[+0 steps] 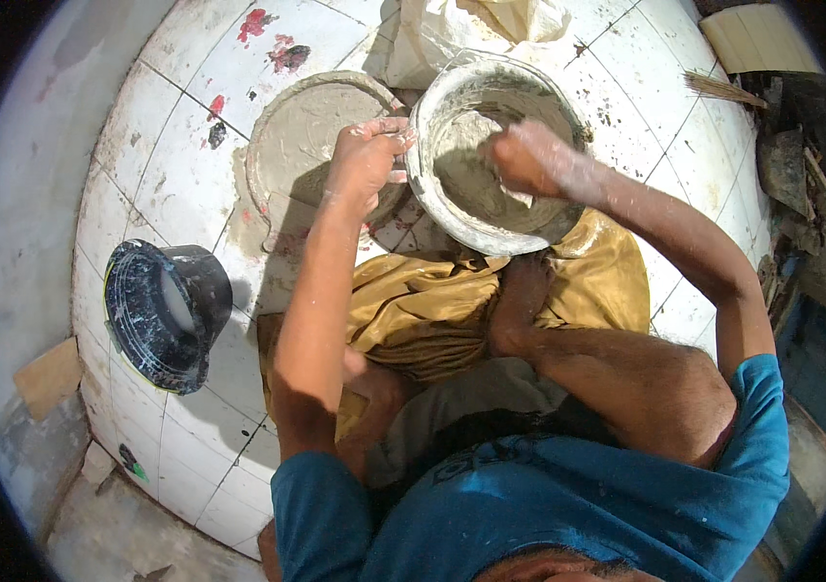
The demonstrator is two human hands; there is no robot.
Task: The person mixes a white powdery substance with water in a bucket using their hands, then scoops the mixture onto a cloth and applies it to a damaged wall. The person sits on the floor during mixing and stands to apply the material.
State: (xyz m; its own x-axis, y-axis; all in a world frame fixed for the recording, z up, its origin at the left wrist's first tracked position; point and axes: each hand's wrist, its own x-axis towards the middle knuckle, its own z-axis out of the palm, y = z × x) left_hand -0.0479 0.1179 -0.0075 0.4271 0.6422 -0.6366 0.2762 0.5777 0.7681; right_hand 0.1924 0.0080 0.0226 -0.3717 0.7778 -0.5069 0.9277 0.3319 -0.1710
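A round white bucket (421, 145), coated inside with grey paste, stands on the floor near my bare foot. My left hand (370, 165) grips its left rim. My right hand (520, 155) is inside the bucket with fingers curled, by a pale, paste-smeared piece that I cannot make out. Left of the bucket a round, shallow tray (282, 136) holds smooth grey paste, partly shadowed by my left hand and arm. A crumpled golden cloth (597, 291) lies under my legs and below the bucket.
A black tub (166, 310) lies tilted at left on the stained tiled floor (190, 184). A white sack (539, 24) sits behind the bucket. A straw brush (718, 89) and assorted debris line the right side. A cardboard piece (47, 376) is by the left wall.
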